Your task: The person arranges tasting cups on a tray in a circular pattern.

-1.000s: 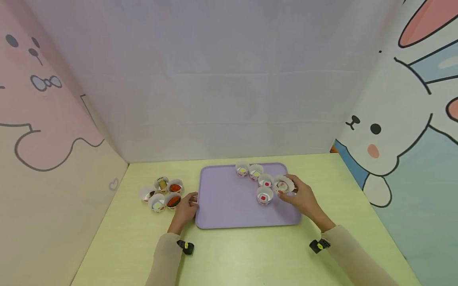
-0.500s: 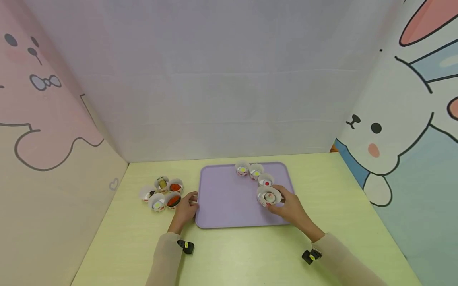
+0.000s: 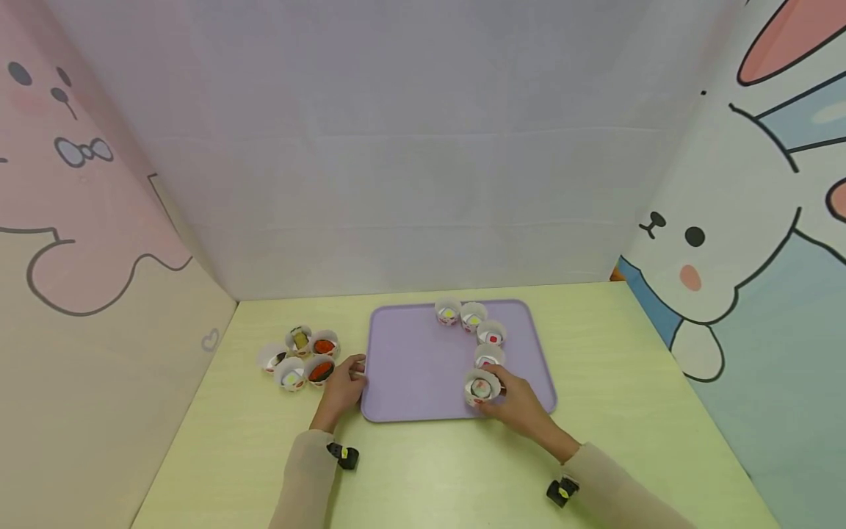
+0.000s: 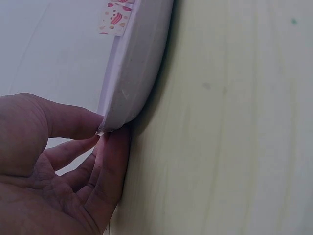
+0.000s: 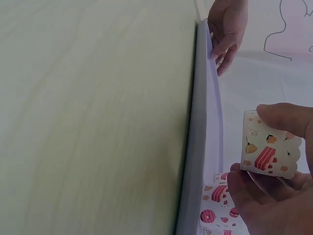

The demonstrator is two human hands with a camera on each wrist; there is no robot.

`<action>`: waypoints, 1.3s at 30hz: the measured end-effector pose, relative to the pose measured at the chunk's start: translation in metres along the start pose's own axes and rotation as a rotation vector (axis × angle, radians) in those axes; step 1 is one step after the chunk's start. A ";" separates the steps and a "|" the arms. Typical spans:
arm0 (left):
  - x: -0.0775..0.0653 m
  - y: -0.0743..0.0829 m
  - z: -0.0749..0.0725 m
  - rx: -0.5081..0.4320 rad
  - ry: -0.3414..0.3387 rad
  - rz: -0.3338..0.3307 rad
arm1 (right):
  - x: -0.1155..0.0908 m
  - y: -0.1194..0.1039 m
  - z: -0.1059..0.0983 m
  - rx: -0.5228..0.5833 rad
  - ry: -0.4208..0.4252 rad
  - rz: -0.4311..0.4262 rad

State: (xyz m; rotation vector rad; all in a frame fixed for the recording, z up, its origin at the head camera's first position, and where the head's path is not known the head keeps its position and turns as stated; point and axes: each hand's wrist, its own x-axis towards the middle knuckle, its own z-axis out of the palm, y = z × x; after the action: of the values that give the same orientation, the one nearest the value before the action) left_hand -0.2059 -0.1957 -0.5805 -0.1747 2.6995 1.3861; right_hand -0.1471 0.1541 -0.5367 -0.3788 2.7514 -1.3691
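Observation:
My right hand [image 3: 522, 408] grips a printed paper baking cup [image 3: 480, 388] with a pale sushi-like piece inside, low over the front right part of the lilac tray [image 3: 423, 367]. In the right wrist view, thumb and fingers hold this cup [image 5: 270, 147] by its sides. Just behind it, partly covered, stands a cup with a red-centred piece [image 3: 489, 356]. Farther back, another such cup [image 3: 491, 334] and two cups with yellow-centred pieces [image 3: 447, 312] stand on the tray. My left hand [image 3: 342, 389] pinches the tray's left edge, thumb on the rim [image 4: 112, 107] and fingers against its side.
Left of the tray, several filled paper cups [image 3: 299, 342] cluster on the pale wood-grain table [image 3: 423, 477]. One with an orange-red topped piece [image 3: 321, 371] is right beside my left hand. White and cartoon-printed walls enclose the back and sides.
My right hand has carried its cup from the tray's right side leftward and toward the front, past the red-centred cup. The left hand stays at the tray edge.

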 end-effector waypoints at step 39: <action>-0.001 0.001 0.000 -0.007 -0.012 -0.010 | 0.005 0.010 0.033 -0.095 0.070 0.122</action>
State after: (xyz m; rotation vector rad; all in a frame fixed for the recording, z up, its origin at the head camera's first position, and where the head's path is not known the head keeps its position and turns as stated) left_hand -0.2055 -0.1952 -0.5791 -0.1798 2.6803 1.3891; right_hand -0.1492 0.1330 -0.5640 -0.1667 2.8499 -1.2499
